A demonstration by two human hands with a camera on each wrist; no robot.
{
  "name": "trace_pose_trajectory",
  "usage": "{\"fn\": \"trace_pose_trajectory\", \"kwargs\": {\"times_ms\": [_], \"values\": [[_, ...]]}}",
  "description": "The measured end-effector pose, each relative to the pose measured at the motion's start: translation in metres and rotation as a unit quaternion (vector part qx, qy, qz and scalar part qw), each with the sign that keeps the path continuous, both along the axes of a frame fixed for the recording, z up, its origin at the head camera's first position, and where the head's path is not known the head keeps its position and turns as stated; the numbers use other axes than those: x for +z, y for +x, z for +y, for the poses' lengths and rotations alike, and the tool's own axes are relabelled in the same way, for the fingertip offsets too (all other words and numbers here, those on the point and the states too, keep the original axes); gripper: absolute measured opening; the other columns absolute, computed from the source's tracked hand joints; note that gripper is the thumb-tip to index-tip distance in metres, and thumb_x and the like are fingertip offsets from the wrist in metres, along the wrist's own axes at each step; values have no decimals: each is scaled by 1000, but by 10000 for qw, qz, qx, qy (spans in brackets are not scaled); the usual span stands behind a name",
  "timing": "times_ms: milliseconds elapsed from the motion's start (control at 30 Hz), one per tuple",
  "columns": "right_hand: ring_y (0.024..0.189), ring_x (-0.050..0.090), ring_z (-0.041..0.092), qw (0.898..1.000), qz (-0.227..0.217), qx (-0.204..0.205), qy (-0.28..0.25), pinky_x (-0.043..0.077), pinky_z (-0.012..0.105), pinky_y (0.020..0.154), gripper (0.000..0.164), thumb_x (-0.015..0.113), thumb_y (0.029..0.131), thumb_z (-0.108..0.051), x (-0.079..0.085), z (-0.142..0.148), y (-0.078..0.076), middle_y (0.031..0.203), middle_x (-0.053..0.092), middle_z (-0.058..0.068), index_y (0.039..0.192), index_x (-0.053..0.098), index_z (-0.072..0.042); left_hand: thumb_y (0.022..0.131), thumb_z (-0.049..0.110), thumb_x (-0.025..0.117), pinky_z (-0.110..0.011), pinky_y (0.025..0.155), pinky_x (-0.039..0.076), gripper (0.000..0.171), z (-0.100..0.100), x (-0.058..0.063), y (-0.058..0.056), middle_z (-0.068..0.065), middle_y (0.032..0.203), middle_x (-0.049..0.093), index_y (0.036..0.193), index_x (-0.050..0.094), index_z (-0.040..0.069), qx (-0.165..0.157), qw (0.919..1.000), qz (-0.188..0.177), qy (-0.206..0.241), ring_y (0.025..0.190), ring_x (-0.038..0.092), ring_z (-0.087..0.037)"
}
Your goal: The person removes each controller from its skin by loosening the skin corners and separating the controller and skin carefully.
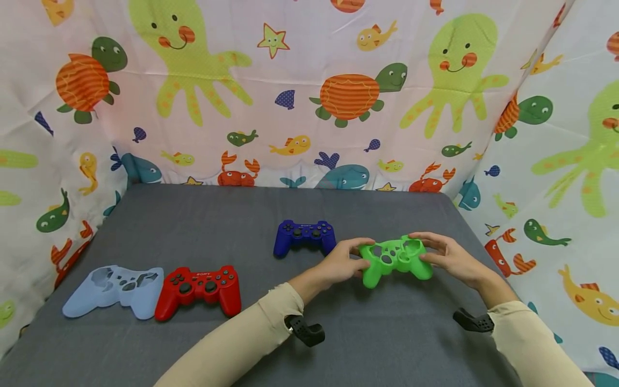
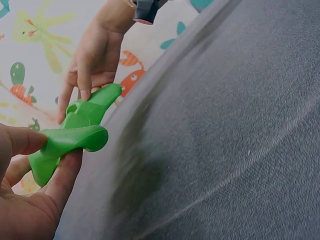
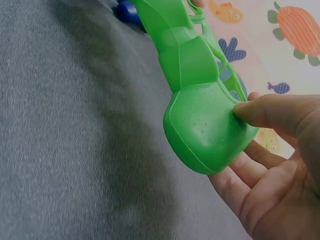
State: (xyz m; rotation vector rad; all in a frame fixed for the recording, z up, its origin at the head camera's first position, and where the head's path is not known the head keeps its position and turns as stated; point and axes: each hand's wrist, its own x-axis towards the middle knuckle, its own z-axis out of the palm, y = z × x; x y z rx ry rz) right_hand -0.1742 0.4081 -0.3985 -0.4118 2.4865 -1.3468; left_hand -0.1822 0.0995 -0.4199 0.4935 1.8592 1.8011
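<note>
Both hands hold a bright green silicone controller cover above the grey table. The cover has cut-outs, and no controller shows through them. My left hand pinches its left grip between thumb and fingers, also seen in the left wrist view, where the left hand is at the lower left. The right hand pinches the right grip; in the right wrist view its thumb lies on the green cover with fingers beneath. A dark blue game controller lies on the table just beyond the left hand.
On the left of the table lie a red game controller and a pale blue silicone cover, side by side. The grey cloth-covered table is bounded at back and sides by a white curtain with printed sea animals.
</note>
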Motion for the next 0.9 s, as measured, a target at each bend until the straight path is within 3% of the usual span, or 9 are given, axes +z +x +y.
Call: {"fn": "trace_pose_trajectory", "kwargs": {"times_ms": [533, 900], "values": [[121, 47, -11, 9995, -87, -43, 307, 52, 27, 86, 50, 58, 104, -19, -3, 24, 13, 153, 42, 23, 151, 44, -10, 95, 1, 63, -46, 85, 60, 51, 27, -3, 7, -11, 111, 58, 144, 55, 12, -71, 9999, -144, 3, 81, 67, -17], [120, 47, -14, 9994, -151, -59, 295, 52, 28, 84, 49, 56, 104, -18, -5, 37, 20, 142, 48, -12, 151, 44, -10, 95, -1, 63, -44, 81, 61, 51, 41, -8, 11, -8, 106, 59, 143, 56, 12, -38, 9997, -228, 91, 78, 67, -16]]}}
